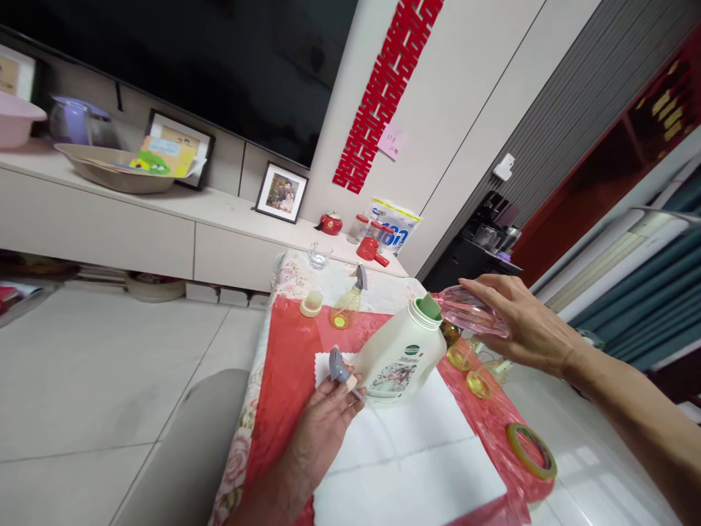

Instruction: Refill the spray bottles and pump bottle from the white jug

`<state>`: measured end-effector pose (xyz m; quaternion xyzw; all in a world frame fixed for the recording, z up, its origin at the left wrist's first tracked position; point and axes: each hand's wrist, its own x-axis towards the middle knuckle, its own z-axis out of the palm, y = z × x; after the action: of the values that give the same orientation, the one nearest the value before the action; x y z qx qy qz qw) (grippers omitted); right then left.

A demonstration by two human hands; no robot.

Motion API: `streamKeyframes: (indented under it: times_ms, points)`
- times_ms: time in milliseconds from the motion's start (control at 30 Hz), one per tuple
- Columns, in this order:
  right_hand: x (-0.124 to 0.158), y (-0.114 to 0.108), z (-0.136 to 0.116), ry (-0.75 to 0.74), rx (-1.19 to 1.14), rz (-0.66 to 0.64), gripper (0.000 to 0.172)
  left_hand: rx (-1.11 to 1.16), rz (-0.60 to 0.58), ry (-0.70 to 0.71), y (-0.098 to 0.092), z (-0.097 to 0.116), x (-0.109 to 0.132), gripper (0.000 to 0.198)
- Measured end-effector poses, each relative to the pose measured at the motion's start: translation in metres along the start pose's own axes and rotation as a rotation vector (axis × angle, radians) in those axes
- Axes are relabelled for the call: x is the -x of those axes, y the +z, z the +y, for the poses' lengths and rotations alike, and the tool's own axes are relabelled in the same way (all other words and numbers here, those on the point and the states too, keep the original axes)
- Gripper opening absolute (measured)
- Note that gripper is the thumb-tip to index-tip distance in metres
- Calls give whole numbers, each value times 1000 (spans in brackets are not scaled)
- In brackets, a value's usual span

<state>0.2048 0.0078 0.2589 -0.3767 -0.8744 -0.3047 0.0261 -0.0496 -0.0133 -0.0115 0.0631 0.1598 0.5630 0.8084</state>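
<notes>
The right hand [515, 318] grips a pink bottle [474, 310], long axis nearly level, neck pointing left at the open mouth of the upright white jug [402, 361] on the tabletop [410, 475]; contact is unclear. The left hand [328, 420], beside the jug's base, pinches a grey spray head [339, 367].

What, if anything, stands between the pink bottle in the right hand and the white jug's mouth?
Only the green spout, rising from the mouth of the white jug. The right hand holds the pink bottle tipped, its neck right at that spout; I can't tell whether they touch. Nothing else visibly intervenes.
</notes>
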Motion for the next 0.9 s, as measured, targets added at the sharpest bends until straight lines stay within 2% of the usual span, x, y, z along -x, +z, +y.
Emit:
streamKeyframes:
  times_ms: [167,500,733,900]
  points:
    - [-4,-3,1,-6,15,-27,64,27,23,-12,2,1,1,37]
    - [-19,-13,0,-25,66,-90,66,17,26,-18,3,1,1,27]
    - [-27,-16,-1,-78,211,-94,60,17,37,-26,5,1,2,31]
    - [-32,-20,-3,-104,294,-96,57,21,35,-28,6,3,2,23]
